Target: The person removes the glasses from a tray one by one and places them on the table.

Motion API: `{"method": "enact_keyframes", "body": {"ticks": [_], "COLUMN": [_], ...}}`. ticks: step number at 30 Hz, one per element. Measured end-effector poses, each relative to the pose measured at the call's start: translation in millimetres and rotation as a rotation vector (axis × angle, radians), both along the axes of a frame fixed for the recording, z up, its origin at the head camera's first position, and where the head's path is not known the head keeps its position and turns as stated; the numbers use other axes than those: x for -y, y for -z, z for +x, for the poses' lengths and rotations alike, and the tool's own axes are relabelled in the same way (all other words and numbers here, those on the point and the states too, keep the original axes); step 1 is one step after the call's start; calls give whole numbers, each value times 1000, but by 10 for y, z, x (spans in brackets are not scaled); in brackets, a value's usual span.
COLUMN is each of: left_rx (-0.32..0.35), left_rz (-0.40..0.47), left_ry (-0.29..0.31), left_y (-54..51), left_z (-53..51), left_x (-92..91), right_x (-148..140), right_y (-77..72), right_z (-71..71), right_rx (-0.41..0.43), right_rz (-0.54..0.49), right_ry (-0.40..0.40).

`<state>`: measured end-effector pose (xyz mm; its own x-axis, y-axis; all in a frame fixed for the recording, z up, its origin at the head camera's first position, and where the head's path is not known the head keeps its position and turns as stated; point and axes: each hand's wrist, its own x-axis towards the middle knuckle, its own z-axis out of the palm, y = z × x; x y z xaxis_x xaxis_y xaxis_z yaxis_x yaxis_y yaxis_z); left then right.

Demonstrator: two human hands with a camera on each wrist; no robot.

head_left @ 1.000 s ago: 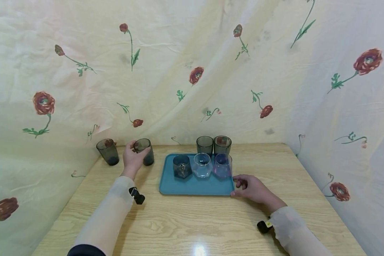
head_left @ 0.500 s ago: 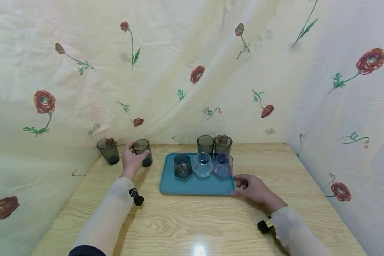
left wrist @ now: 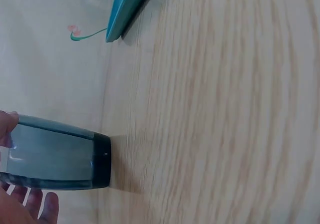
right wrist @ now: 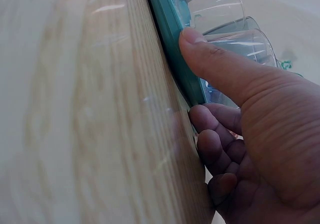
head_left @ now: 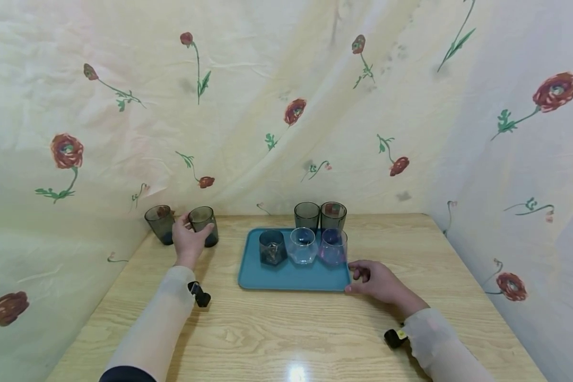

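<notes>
My left hand (head_left: pixel 187 243) grips a smoky grey tumbler (head_left: pixel 212 234) at the back left, thumb on one side and fingers on the other. In the left wrist view this tumbler (left wrist: pixel 55 154) is upright, its dark base at or close to the tabletop; I cannot tell if it touches. Just left of that hand stands a matching tumbler (head_left: pixel 160 227). My right hand (head_left: pixel 374 282) holds the right end of a blue tray (head_left: pixel 293 278). In the right wrist view the thumb (right wrist: pixel 215 58) presses the tray's rim (right wrist: pixel 172 48), with the other fingers curled by its corner.
On the tray stand a dark faceted glass (head_left: pixel 272 249), a clear glass (head_left: pixel 302 249) and a pinkish glass (head_left: pixel 333 252). Behind them are two smoky tumblers (head_left: pixel 306 215), side by side. A flower-patterned cloth (head_left: pixel 248 132) borders the back and sides of the wooden table (head_left: pixel 267 329).
My left hand and its tumbler have shifted left, closer to the other tumbler at the far left. The right hand and the tray have stayed in place.
</notes>
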<state>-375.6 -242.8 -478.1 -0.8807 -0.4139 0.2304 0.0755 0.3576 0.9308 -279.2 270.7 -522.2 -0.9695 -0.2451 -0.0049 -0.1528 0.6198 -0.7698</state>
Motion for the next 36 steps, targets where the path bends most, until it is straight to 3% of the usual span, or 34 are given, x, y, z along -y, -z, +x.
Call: {"method": "enact_keyframes", "body": {"ticks": [25,36], "left_rx": [-17,4], "left_rz": [24,36], "left_ry": [-106,-114], "left_y": [-28,-42], "left_z": [-34,-45], "left_x": [245,336], "right_x": [-4,-12], "right_y": [-10,9], "right_z": [7,8], "right_rx": [8,3], "right_rz": [0,-8], "right_ry": [-11,-13]}}
